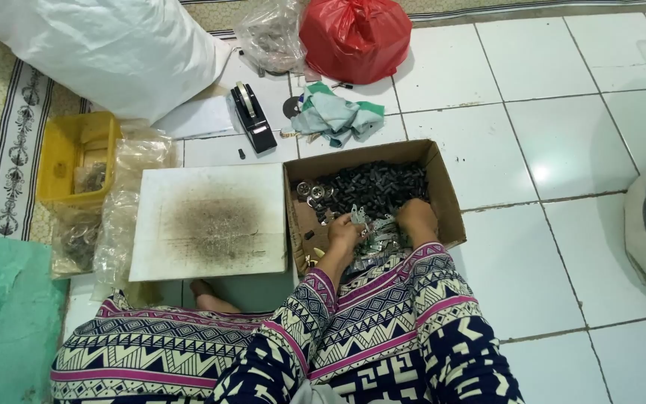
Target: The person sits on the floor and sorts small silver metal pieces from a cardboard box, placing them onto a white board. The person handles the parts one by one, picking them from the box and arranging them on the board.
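Note:
Both my hands reach into an open cardboard box on the tiled floor. The box holds a heap of small black parts, a few round silver pieces and flat silver metal pieces. My left hand pinches a small silver metal piece between its fingertips. Beside it, my right hand rests palm down among the silver pieces, fingers curled; whether it grips anything is hidden. My patterned sleeves cover both forearms.
A stained white board lies left of the box. A yellow tub, clear bags of parts, a black tape dispenser, a crumpled cloth, a red bag and a white sack surround it.

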